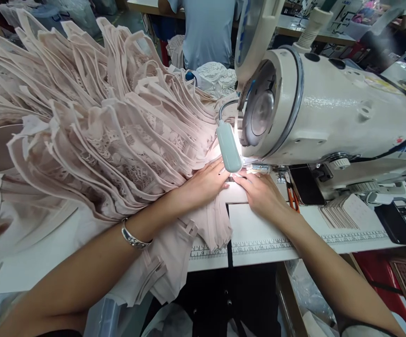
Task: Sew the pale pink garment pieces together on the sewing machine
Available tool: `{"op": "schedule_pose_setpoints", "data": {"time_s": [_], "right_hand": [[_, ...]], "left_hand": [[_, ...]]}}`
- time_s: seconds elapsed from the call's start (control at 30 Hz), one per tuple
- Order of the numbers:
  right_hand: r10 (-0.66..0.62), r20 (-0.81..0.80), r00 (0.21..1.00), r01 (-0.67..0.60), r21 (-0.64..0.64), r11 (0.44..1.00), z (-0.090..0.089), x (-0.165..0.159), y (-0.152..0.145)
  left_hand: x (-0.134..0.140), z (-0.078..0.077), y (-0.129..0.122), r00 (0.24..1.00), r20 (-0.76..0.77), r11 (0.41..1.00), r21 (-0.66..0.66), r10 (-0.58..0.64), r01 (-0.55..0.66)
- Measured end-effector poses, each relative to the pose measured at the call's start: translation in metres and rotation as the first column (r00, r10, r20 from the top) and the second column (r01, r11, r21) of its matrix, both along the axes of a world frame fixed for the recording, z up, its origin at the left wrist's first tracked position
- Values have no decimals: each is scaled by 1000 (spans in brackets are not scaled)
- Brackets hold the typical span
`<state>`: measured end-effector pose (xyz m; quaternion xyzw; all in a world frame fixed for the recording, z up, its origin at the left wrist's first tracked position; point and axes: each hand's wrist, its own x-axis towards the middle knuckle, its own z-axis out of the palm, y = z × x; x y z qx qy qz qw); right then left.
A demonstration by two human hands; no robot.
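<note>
A sewing machine [304, 103] has its head over the lit work spot. Under it, my left hand [205, 185] lies across the edge of a pale pink bra [217, 222], fingers bent down onto the cloth with the thumb close in. My right hand [262, 193] meets it from the other side, its thumb and fingers pressed together at the cloth's edge. A small grey-green lamp [228, 147] on a bent neck hides some fingertips and the needle. The bra is joined visually to a big heap of pale pink bras [129, 126] at the left.
Orange-handled snips [292, 196] and a dark phone [306, 184] lie right of my right hand. Beyond are stacked beige pieces [343, 211] and another dark device [395, 220]. A ruler strip [262, 246] runs along the table's front edge. A person in blue [208, 32] sits ahead.
</note>
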<state>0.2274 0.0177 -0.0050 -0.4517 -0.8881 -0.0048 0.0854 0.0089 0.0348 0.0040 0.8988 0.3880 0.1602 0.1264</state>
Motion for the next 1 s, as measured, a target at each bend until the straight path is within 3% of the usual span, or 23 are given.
{"op": "schedule_pose_setpoints", "data": {"time_s": [0.27,0.43,0.57,0.67,0.77,0.9,1.0], "right_hand": [[108,57,992,-110,23,994,2,3,-1],[32,70,997,-26,-84,996,7,2,-2],[-34,73,997,47,-171,984,9,0,-1],[-139,120,983,160,-194,968,10,-6,2],[-224,187,957,259,-195,946,13,-13,7],[-221,206,953,262,-197,945,19,-15,9],[-185,204,961,221,-172,960,19,-12,4]], "left_hand": [[2,8,3,997,-53,996,-69,59,-63],[3,10,2,990,-97,988,-106,105,-115],[7,7,-6,975,-126,980,102,183,-171],[11,4,-12,963,-234,956,286,137,-67],[14,3,-14,946,-304,944,331,113,-6],[14,1,-10,960,-195,956,253,202,-150],[11,-1,-5,974,-149,980,126,172,-154]]}}
